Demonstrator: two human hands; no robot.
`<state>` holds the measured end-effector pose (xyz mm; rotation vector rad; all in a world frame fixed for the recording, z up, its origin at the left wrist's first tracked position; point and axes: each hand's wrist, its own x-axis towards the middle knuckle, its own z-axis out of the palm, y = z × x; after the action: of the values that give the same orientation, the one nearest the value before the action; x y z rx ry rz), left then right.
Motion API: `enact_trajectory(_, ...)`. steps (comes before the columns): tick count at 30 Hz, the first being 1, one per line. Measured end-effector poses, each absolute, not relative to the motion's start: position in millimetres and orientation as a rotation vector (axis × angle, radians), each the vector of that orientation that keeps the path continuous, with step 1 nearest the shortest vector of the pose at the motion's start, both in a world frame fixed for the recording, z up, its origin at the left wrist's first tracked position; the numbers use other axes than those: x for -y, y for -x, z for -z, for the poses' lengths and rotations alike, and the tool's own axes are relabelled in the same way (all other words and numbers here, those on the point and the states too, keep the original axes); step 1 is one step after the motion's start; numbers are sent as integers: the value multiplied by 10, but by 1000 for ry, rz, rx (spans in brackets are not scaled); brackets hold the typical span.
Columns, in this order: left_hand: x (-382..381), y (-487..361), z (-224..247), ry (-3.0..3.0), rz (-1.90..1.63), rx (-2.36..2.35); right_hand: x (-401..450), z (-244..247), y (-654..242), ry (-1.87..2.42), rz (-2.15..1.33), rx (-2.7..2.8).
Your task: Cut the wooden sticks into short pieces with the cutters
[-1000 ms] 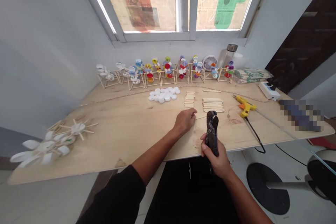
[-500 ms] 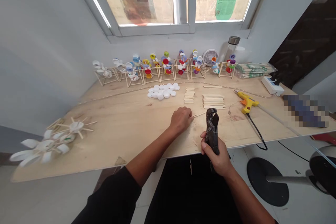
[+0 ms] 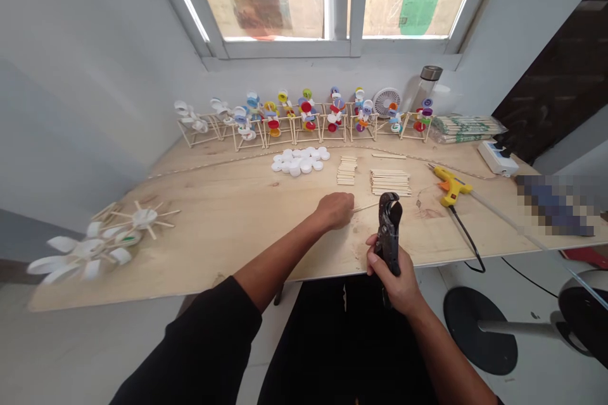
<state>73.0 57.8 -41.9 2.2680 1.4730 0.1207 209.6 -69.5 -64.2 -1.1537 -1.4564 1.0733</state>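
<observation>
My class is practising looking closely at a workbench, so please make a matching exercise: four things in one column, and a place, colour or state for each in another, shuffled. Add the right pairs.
Column one
1. hand tool
2. glue gun
3. white caps
4. small fan

Column two
A. in a cluster, beside a stack of short sticks
B. at the back, near a clear bottle
C. held in the right hand
D. yellow, with a black cord

Right pairs
1-C, 2-D, 3-A, 4-B
</observation>
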Motion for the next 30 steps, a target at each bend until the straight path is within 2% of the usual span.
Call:
enact_trajectory(10,-510,-405,347,-1897,-349,-1181,625,555,-2096,1107,-1184,1217)
enact_trajectory(17,-353,-221,297,-1249,-401,-690,301,374,-2017,1145,-1024,1037)
enact_trajectory(30,-96,-306,335,-1008,-369,-613,214,451,-1821,1178,-829,884)
